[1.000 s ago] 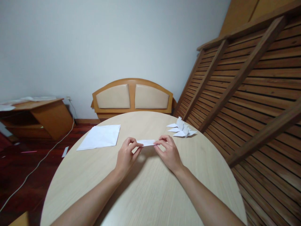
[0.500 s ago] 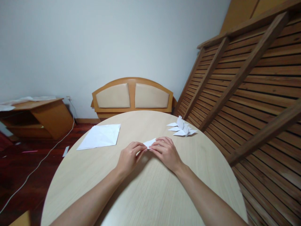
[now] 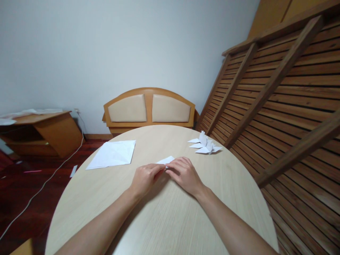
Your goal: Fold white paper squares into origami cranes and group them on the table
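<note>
A small folded piece of white paper (image 3: 165, 160) is held between both hands above the middle of the round table (image 3: 180, 209). My left hand (image 3: 145, 179) pinches its near left side, fingers closed. From the right, my right hand (image 3: 186, 175) grips the near edge between thumb and fingers. The fingertips of both hands almost meet and hide much of the paper. Beyond my right hand, several folded white paper birds (image 3: 204, 143) stand close together. Left of my hands lies a stack of white paper sheets (image 3: 111, 154).
Behind the table stands a headboard (image 3: 149, 106) with two padded panels. A slatted wooden frame (image 3: 287, 102) leans along the right side. On the left are a low wooden cabinet (image 3: 53, 136) and a white cable (image 3: 47, 180) running over the dark floor.
The left fingers have curled in tighter at the near edge of the paper. My right hand has dropped slightly, and the paper shows further to the left above the left fingers.
</note>
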Available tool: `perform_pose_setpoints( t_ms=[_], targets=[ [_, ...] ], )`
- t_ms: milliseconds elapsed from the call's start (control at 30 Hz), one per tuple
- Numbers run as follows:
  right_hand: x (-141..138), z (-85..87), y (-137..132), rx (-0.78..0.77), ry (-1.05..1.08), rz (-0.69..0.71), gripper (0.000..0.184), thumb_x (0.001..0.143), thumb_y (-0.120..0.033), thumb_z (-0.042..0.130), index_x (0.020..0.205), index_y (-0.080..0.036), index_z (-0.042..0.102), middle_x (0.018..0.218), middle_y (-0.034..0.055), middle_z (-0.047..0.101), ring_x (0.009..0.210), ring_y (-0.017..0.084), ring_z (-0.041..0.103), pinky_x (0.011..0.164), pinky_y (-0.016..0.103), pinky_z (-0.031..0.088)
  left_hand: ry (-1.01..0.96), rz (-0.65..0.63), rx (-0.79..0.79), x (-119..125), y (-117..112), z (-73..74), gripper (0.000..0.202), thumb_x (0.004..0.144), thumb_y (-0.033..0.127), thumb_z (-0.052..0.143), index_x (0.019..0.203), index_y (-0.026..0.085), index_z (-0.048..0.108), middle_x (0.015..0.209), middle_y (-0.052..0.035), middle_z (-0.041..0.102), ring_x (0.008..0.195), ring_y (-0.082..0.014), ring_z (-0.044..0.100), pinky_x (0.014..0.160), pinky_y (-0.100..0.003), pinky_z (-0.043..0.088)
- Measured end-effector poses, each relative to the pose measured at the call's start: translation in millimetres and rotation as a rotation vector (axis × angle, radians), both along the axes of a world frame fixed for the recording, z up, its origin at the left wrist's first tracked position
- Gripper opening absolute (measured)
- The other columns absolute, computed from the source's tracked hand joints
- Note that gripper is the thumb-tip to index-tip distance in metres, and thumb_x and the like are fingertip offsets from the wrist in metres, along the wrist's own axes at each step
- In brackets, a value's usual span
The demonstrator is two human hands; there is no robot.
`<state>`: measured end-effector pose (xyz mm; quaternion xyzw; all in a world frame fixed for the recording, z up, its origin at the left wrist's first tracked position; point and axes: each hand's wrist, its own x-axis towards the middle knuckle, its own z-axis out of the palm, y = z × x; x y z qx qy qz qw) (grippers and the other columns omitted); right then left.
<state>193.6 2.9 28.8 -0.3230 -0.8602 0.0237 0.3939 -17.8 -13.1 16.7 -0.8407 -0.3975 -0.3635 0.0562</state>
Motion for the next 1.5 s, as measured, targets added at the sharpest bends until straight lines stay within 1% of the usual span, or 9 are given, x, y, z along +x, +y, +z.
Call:
perform_pose_setpoints(
  t_ms=[200, 400, 533, 700, 800, 1067, 1233, 1367, 1500],
  targets=[
    [2.1, -3.8, 4.4, -0.024, -0.002, -0.024, 0.005, 0.093, -0.024, 0.065, 0.094, -0.024, 0.070, 0.090, 0.0007, 0.074, 0.091, 0.019, 0.064, 0.093, 0.039, 0.039, -0.004, 0.039, -0.011, 1.8, 2.2, -4.8, 0.018, 0.096, 0.021, 0.053, 0.102, 0.022, 0.071, 0.089, -0.0040, 0.078, 0.074, -0.0176, 0.074, 0.065, -0.025, 0.054],
    [17.0, -6.3, 15.8, -0.045, 0.033, -0.084, 0.007, 0.094, -0.026, 0.063, 0.094, -0.023, 0.070, 0.091, 0.0012, 0.075, 0.090, 0.020, 0.065, 0.093, 0.040, 0.040, -0.070, 0.126, -0.075, -2.4, 0.9, -0.8, 0.022, 0.099, 0.029, 0.049, 0.099, 0.021, 0.070, 0.089, -0.0047, 0.077, 0.072, -0.0178, 0.072, 0.063, -0.026, 0.052],
    [21.8, -5.9, 17.4, -0.060, 0.079, -0.116, 0.009, 0.095, -0.026, 0.061, 0.093, -0.023, 0.069, 0.092, 0.0028, 0.074, 0.091, 0.021, 0.065, 0.091, 0.040, 0.041, -0.075, 0.149, -0.074, -3.5, -0.1, 1.0, 0.023, 0.100, 0.029, 0.046, 0.100, 0.021, 0.068, 0.090, -0.0039, 0.077, 0.073, -0.0176, 0.072, 0.064, -0.026, 0.053],
    [20.1, -3.3, 12.1, -0.079, 0.102, -0.065, 0.016, 0.091, -0.021, 0.065, 0.107, -0.022, 0.067, 0.106, 0.0055, 0.072, 0.103, 0.023, 0.062, 0.092, 0.039, 0.044, -0.091, 0.074, -0.044, -0.5, -3.3, 1.1, 0.021, 0.099, 0.025, 0.046, 0.102, 0.021, 0.067, 0.093, -0.0047, 0.076, 0.078, -0.0166, 0.071, 0.068, -0.026, 0.053],
    [18.8, -4.6, 11.2, -0.094, 0.074, -0.009, 0.014, 0.091, -0.018, 0.065, 0.101, -0.024, 0.071, 0.100, 0.0033, 0.074, 0.099, 0.021, 0.064, 0.091, 0.039, 0.045, -0.109, 0.052, -0.060, 1.0, -5.1, 1.0, 0.020, 0.099, 0.027, 0.048, 0.101, 0.022, 0.067, 0.092, -0.0042, 0.076, 0.077, -0.0160, 0.071, 0.067, -0.025, 0.053],
    [22.7, -10.5, 19.0, -0.315, 0.319, -0.042, 0.014, 0.091, -0.023, 0.061, 0.094, -0.022, 0.074, 0.095, 0.0048, 0.076, 0.091, 0.021, 0.068, 0.085, 0.036, 0.050, -0.170, 0.177, -0.235, -7.8, 1.2, 1.5, 0.021, 0.096, 0.036, 0.053, 0.095, 0.023, 0.069, 0.089, -0.0013, 0.075, 0.064, -0.0152, 0.067, 0.063, -0.026, 0.051],
    [23.7, -10.8, 20.7, -0.391, 0.326, -0.079, 0.015, 0.089, -0.029, 0.061, 0.092, -0.020, 0.072, 0.093, 0.0051, 0.075, 0.089, 0.021, 0.068, 0.081, 0.033, 0.051, -0.212, 0.207, -0.306, -11.0, 4.7, 1.6, 0.022, 0.096, 0.037, 0.052, 0.093, 0.022, 0.067, 0.088, -0.0016, 0.075, 0.061, -0.0149, 0.066, 0.061, -0.026, 0.049],
    [21.7, -12.0, 20.1, -0.438, 0.403, -0.060, 0.020, 0.090, -0.034, 0.059, 0.100, -0.019, 0.069, 0.098, 0.0067, 0.073, 0.093, 0.022, 0.067, 0.076, 0.031, 0.052, -0.299, 0.155, -0.340, -7.7, 4.3, 1.0, 0.021, 0.097, 0.037, 0.049, 0.097, 0.021, 0.063, 0.088, -0.0032, 0.073, 0.067, -0.0156, 0.067, 0.059, -0.026, 0.050],
    [19.2, -16.4, 22.2, -0.552, 0.554, -0.017, 0.036, 0.091, -0.039, 0.058, 0.121, -0.019, 0.057, 0.087, 0.0046, 0.070, 0.080, 0.020, 0.067, 0.064, 0.028, 0.052, -0.419, 0.118, -0.424, -2.7, 2.7, -0.5, 0.019, 0.093, 0.037, 0.053, 0.103, 0.020, 0.057, 0.082, -0.0030, 0.072, 0.065, -0.0153, 0.066, 0.055, -0.025, 0.048]
  ],
)
